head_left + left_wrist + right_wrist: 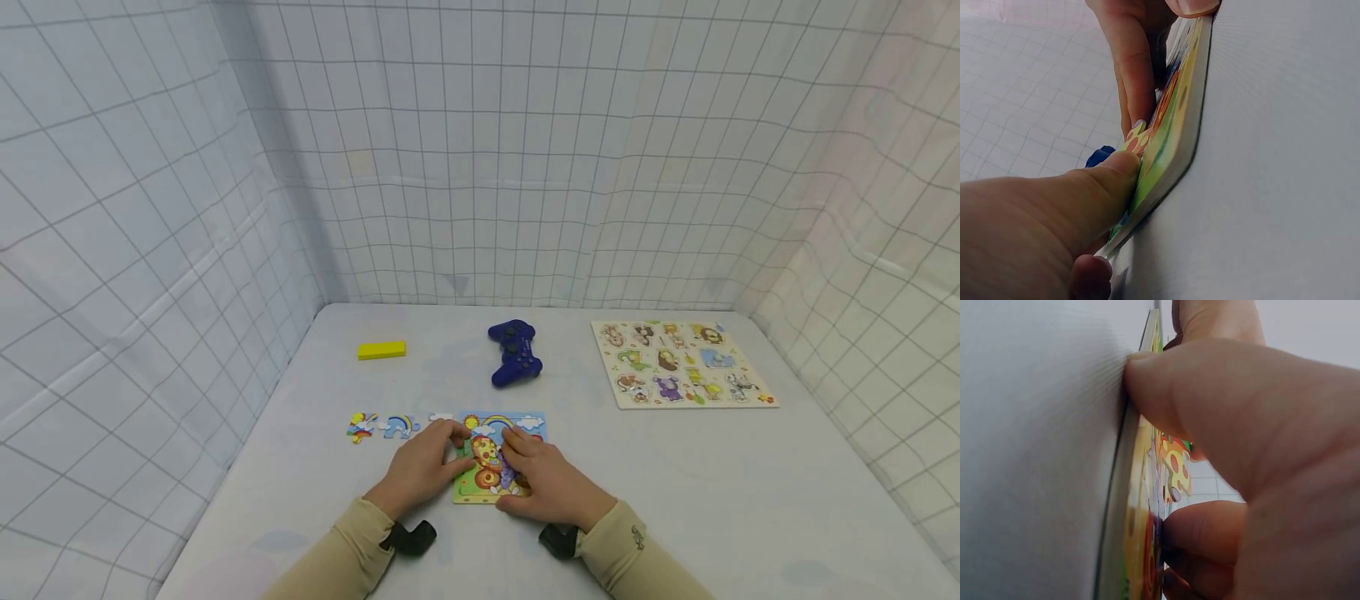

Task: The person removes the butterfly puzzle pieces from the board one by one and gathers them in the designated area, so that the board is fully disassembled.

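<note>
A jigsaw puzzle [491,498] in a thin tray, with a bright cartoon picture, lies on the table between both hands. My left hand [423,467] grips its left side, thumb over the picture and fingers at the edge. Close to that thumb tip, a yellow puzzle piece with red spots [1136,139] stands tilted up from the surface. My right hand [555,483] rests on the right part, its fingers extended and pressing the picture. The right thumb [1157,384] touches the near edge. The right palm hides part of the puzzle.
Loose puzzle pieces [399,427] lie left of the puzzle. Farther back are a yellow block [382,350] and a blue game controller [515,353]. An animal puzzle board [678,367] lies at the back right. Grid-patterned cloth walls [525,167] enclose the table.
</note>
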A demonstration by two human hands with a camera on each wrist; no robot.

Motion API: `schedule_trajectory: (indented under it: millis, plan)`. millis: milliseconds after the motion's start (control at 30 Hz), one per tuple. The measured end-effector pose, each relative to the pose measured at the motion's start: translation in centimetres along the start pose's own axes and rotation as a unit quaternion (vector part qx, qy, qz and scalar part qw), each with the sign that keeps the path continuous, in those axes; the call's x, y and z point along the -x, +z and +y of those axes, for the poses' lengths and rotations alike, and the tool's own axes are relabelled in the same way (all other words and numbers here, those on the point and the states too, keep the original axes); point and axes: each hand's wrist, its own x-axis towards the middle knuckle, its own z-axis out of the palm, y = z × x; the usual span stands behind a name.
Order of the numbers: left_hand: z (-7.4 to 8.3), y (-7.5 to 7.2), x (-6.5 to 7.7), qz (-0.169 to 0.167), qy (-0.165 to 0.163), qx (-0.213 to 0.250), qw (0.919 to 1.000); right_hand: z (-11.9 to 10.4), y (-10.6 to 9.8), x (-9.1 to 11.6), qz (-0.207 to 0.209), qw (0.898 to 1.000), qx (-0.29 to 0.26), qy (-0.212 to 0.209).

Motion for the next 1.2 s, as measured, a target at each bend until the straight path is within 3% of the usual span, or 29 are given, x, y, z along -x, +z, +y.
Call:
schedule_trajectory:
  millis: [667, 967, 1200]
  plan:
    - [-0.24, 0.1, -0.09, 0.002, -0.016, 0.057, 0.9983, -0.06, 0.08, -0.07, -0.006, 1.0, -0.01, 0.004]
    - [-0.04, 0.27, -0.2, 0.028, 0.021, 0.097, 0.9946, -0.17, -0.14, 0.03, 0.002, 1.0, -0.018, 0.001]
    - [0.15, 0.31, -0.12, 0.038, 0.009, 0.112, 0.9929, -0.19, -0.21, 0.09, 0.004, 1.0, -0.015, -0.004]
